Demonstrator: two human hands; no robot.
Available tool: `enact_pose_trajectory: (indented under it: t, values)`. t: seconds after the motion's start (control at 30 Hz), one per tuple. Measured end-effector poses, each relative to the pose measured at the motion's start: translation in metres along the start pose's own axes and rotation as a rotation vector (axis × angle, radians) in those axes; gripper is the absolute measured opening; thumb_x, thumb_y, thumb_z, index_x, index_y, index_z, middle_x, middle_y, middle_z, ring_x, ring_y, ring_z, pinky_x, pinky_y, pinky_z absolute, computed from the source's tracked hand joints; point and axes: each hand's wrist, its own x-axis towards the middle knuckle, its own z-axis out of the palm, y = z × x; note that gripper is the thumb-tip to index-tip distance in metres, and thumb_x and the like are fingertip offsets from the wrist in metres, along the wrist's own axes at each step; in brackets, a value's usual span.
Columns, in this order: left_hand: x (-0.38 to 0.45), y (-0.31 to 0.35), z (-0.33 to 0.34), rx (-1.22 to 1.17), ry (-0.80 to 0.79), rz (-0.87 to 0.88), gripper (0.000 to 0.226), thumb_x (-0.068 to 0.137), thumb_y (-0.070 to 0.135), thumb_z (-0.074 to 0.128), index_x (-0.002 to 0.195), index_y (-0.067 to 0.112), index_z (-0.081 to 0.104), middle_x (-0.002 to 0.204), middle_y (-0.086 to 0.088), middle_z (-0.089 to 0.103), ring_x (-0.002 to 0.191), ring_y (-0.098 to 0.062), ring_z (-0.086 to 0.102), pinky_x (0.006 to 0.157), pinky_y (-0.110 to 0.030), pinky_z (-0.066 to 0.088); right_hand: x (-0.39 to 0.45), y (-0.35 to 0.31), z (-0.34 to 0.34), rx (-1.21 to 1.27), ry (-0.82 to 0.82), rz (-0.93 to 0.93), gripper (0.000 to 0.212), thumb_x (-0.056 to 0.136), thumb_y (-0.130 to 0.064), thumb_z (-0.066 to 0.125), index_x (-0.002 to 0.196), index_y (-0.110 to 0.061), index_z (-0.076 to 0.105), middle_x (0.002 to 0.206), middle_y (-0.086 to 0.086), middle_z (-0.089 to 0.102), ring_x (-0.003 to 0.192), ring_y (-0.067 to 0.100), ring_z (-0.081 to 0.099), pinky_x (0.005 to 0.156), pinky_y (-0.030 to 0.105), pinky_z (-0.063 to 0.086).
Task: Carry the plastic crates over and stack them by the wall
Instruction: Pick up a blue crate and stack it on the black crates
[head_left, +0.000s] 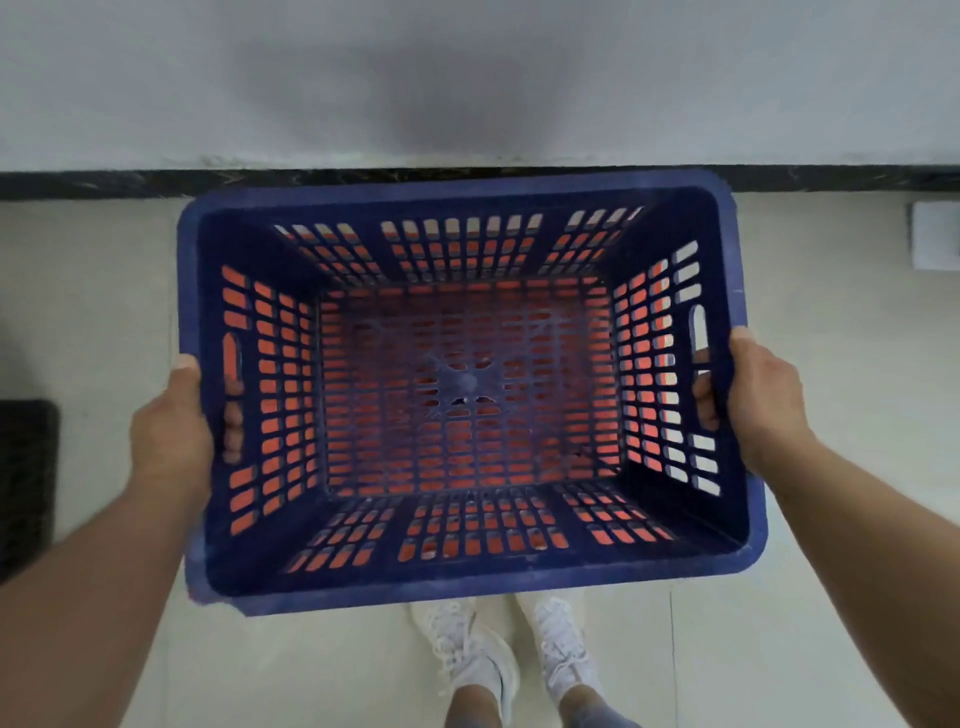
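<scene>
A dark blue slotted plastic crate (467, 577) fills the middle of the view, held level in front of me close to the wall (467, 78). Through its slots shows orange-red plastic, an orange crate (270, 395) directly beneath it; how far the blue one sits inside it I cannot tell. My left hand (174, 426) grips the crate's left handle slot, fingers poking through. My right hand (753, 395) grips the right handle slot the same way.
A black skirting strip (93, 182) runs along the foot of the white wall. A dark mat (26, 483) lies on the pale tiled floor at the left edge. A white wall plate (935, 236) sits at the right. My white shoes (483, 654) stand just behind the crate.
</scene>
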Motion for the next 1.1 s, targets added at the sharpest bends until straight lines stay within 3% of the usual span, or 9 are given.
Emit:
enact_pose_trajectory:
  t: [0.4,0.53,0.63,0.73,0.87,1.1]
  values:
    - [-0.106,0.065,-0.126,-0.204,0.020,-0.132,0.044,0.098,0.044,0.030,0.076,0.014,0.054,0.038,0.008,0.047,0.030,-0.008,0.037,0.033,-0.014,0.029,-0.099,-0.119,-0.047,-0.090,-0.222,-0.140,0.035,0.091,-0.027,0.034,0.077,-0.006,0.057,0.060,0.011,0.055,0.045,0.024,0.041,0.046,0.031,0.035]
    - [-0.165,0.092,-0.187,-0.312,0.044,-0.176,0.040,0.097,0.040,0.031,0.077,0.016,0.054,0.053,0.001,0.046,0.041,-0.013,0.038,0.045,-0.026,0.033,-0.149,-0.164,-0.062,-0.152,-0.333,-0.238,0.039,0.096,-0.025,0.030,0.083,-0.001,0.058,0.061,0.012,0.056,0.043,0.022,0.043,0.045,0.029,0.036]
    - [-0.205,0.101,-0.234,-0.399,0.056,-0.197,0.041,0.099,0.040,0.028,0.080,0.014,0.054,0.044,0.005,0.048,0.033,-0.010,0.038,0.037,-0.018,0.031,-0.193,-0.194,-0.075,-0.175,-0.399,-0.296,0.035,0.097,-0.022,0.029,0.091,0.000,0.056,0.063,0.013,0.055,0.039,0.018,0.042,0.043,0.027,0.036]
    - [-0.248,0.111,-0.275,-0.405,0.110,-0.175,0.043,0.101,0.039,0.026,0.082,0.013,0.054,0.050,0.001,0.048,0.036,-0.011,0.039,0.036,-0.018,0.031,-0.237,-0.225,-0.082,-0.213,-0.446,-0.359,0.033,0.096,-0.020,0.029,0.090,0.000,0.055,0.065,0.015,0.055,0.043,0.022,0.042,0.043,0.028,0.035]
    - [-0.304,0.122,-0.322,-0.401,0.217,-0.156,0.045,0.103,0.039,0.026,0.083,0.011,0.055,0.066,-0.007,0.043,0.053,-0.021,0.035,0.049,-0.033,0.031,-0.290,-0.265,-0.081,-0.275,-0.522,-0.434,0.036,0.098,-0.022,0.029,0.079,-0.003,0.052,0.066,0.019,0.056,0.048,0.028,0.041,0.047,0.032,0.034]
    - [-0.381,0.114,-0.396,-0.525,0.391,-0.216,0.046,0.102,0.040,0.030,0.083,0.006,0.053,0.064,-0.009,0.043,0.053,-0.024,0.034,0.049,-0.034,0.029,-0.382,-0.316,-0.060,-0.360,-0.692,-0.533,0.033,0.100,-0.026,0.031,0.103,0.000,0.051,0.069,0.018,0.055,0.048,0.025,0.039,0.046,0.029,0.031]
